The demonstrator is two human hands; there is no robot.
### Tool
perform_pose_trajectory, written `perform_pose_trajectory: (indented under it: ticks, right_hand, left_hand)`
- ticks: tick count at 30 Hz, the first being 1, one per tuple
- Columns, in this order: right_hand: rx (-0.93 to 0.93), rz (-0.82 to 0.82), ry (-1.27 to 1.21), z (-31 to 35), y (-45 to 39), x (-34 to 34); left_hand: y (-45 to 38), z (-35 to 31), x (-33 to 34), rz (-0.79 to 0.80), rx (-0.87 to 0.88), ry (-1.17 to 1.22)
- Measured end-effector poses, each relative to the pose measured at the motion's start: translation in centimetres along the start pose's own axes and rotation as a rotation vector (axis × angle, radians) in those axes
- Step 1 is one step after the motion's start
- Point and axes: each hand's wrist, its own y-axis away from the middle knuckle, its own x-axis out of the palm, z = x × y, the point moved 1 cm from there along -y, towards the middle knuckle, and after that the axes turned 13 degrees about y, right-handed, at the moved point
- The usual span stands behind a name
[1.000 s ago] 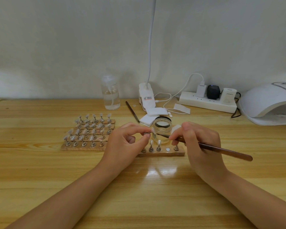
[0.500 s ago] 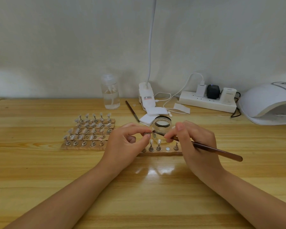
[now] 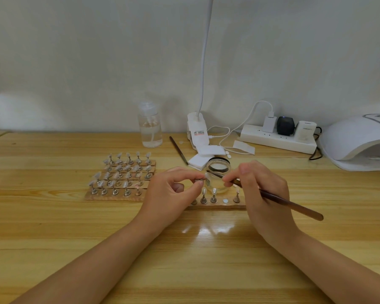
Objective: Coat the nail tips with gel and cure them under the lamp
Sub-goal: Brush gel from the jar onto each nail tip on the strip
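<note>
My left hand (image 3: 173, 191) pinches a small metal stand with a clear nail tip (image 3: 203, 179) between thumb and forefinger, just above the near wooden strip (image 3: 219, 206). My right hand (image 3: 261, 194) grips a brown brush (image 3: 294, 207) like a pen; its dark tip lies at the nail tip. Behind them stands an open clear gel jar (image 3: 218, 170). The strip carries several more nail tips on stands. A white curing lamp (image 3: 360, 141) sits at the far right.
A wooden board (image 3: 119, 194) to the left holds several rows of nail tips on stands. At the back are a clear pump bottle (image 3: 150, 125), a second brush (image 3: 178, 150), white pads (image 3: 206, 153), a clip lamp base (image 3: 196, 130) and a power strip (image 3: 276, 140).
The brush tip has slid a little left along the held nail tip, and my right hand has shifted slightly up and left. My left hand stays put.
</note>
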Motion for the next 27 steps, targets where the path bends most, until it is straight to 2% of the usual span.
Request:
perform_pose_trajectory:
  ticks: [15, 20, 27]
  right_hand:
    - [0.125, 0.035, -0.138, -0.22, 0.28, -0.32]
    - [0.188, -0.001, -0.201, -0.49, 0.33, -0.55]
    - [0.181, -0.024, -0.181, -0.29, 0.47, -0.19]
  left_hand:
    - [-0.07, -0.10, -0.01, -0.011, -0.006, 0.020]
    - [-0.18, -0.08, -0.04, -0.038, -0.008, 0.065]
    - [-0.16, 0.05, -0.14, -0.033, 0.007, 0.085]
